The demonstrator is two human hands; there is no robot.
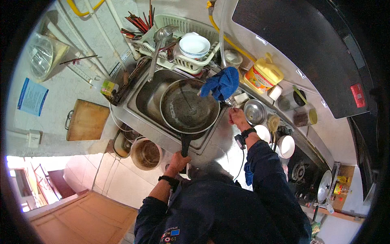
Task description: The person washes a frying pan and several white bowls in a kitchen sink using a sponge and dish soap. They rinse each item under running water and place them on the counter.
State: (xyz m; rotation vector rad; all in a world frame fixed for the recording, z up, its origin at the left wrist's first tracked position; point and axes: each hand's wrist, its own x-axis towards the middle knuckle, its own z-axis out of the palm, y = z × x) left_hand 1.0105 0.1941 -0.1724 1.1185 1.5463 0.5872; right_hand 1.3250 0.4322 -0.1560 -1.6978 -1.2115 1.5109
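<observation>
My left hand [179, 162] grips the black handle of a dark frying pan [190, 106]. The pan lies over the stainless steel sink [149, 87], its inside wet and worn. My right hand [238, 118] is to the right of the pan, fingers curled beside a metal faucet part [229, 103]; whether they grip it is unclear. A blue cloth [221, 83] hangs over the faucet and hides most of it.
Behind the sink stands a pale green dish rack [179, 23] with white bowls [195, 45] and a steel ladle [157, 52]. A yellow jug [263, 74], a metal lid [254, 111] and a gas burner [300, 171] are at right. A brown-stained bucket [147, 153] sits at lower left.
</observation>
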